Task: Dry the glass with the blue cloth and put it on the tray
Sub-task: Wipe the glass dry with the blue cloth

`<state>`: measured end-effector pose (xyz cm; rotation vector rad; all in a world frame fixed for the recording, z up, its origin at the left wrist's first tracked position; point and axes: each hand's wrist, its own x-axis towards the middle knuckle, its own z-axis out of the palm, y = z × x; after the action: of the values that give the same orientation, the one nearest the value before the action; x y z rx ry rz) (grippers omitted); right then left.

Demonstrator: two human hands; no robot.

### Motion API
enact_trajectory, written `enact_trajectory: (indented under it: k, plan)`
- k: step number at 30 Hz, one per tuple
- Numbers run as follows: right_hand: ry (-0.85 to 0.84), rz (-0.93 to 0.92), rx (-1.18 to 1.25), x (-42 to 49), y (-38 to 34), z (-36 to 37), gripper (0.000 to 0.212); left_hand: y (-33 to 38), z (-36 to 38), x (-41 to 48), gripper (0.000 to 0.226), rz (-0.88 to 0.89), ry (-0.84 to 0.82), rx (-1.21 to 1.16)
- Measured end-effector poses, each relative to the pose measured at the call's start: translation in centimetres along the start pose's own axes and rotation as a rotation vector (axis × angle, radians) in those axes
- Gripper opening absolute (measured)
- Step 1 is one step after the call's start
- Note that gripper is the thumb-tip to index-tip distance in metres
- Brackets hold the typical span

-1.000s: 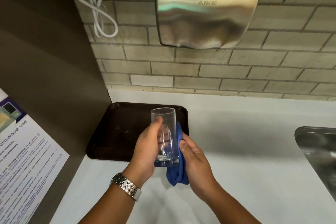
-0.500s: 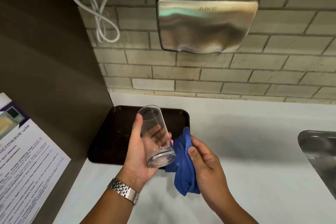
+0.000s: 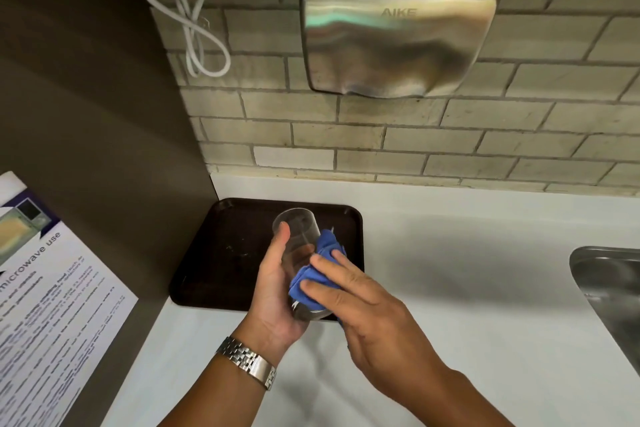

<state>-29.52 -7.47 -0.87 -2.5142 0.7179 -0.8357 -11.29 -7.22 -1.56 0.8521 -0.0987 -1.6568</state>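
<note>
A clear drinking glass (image 3: 297, 236) is held tilted, mouth away from me, over the near right part of a dark brown tray (image 3: 225, 253). My left hand (image 3: 275, 291) grips it from the left, thumb along its side. My right hand (image 3: 363, 305) presses a bunched blue cloth (image 3: 320, 265) against the glass's right side and lower half. The base of the glass shows below the cloth. Most of the cloth is hidden under my right fingers.
The tray sits on a white counter (image 3: 450, 270) in the corner by a dark side panel (image 3: 104, 149). A steel sink (image 3: 609, 291) is at the right edge. A hand dryer (image 3: 398, 31) and looped white cable (image 3: 197, 28) hang on the brick wall. A microwave notice (image 3: 45, 305) is at left.
The glass went from upright to tilted in my left hand. My right hand drew the cloth off for a moment, then brought it back over the glass's side.
</note>
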Motion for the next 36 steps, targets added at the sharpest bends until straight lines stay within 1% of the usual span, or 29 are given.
enact_trajectory:
  k: [1,2,6,7,10,12,14,16,18,20,22,24,27,29,33,36]
  plan:
    - [-0.014,-0.018,-0.015,0.1,0.3,0.0,0.059,0.0,-0.1,0.1,0.086,-0.009,-0.006,0.010]
    - [-0.024,-0.003,0.025,0.4,0.7,0.0,0.061,0.0,0.0,0.2,0.083,0.002,-0.007,0.022]
    - [-0.052,0.197,0.270,2.0,1.5,-0.6,0.064,-0.4,0.4,0.8,0.076,0.062,0.025,0.072]
    - [-0.058,0.205,0.267,2.1,1.5,-0.6,0.063,-0.5,0.4,0.9,0.076,0.069,0.032,0.070]
    - [-0.095,0.111,0.142,2.1,1.4,-0.4,0.062,-0.8,0.5,0.7,0.075,0.047,0.018,0.054]
    - [-0.088,0.118,0.161,2.3,1.8,-0.5,0.060,-1.1,0.6,0.6,0.072,0.043,0.028,0.079]
    - [0.008,0.197,0.271,2.7,2.1,-0.6,0.057,-1.5,0.7,0.6,0.067,0.094,0.064,0.113]
    - [0.124,0.344,0.419,3.0,2.0,-0.4,0.050,-1.8,0.7,0.6,0.068,0.135,0.106,0.129]
    - [0.187,0.492,0.541,3.1,1.9,0.2,0.044,-2.0,0.5,0.7,0.070,0.133,0.106,0.125]
    - [0.190,0.593,0.614,2.8,1.8,0.8,0.042,-2.1,0.3,0.7,0.073,0.129,0.088,0.137]
    - [0.171,0.637,0.665,2.5,1.5,1.1,0.042,-2.2,0.1,0.8,0.074,0.153,0.094,0.180]
    - [0.163,0.677,0.724,2.2,1.2,1.5,0.041,-2.5,0.0,0.9,0.066,0.186,0.131,0.241]
    - [0.177,0.782,0.845,2.0,1.2,2.2,0.045,-2.4,0.2,0.9,0.044,0.239,0.194,0.293]
    - [0.186,0.870,0.971,1.6,1.4,2.8,0.046,-2.1,0.4,0.8,0.033,0.276,0.209,0.307]
    - [0.216,0.989,1.216,0.8,2.0,3.9,0.045,-1.7,1.1,0.8,0.029,0.308,0.206,0.331]
    - [0.200,0.996,1.275,0.6,2.6,4.4,0.040,-1.8,1.4,0.7,0.027,0.322,0.201,0.391]
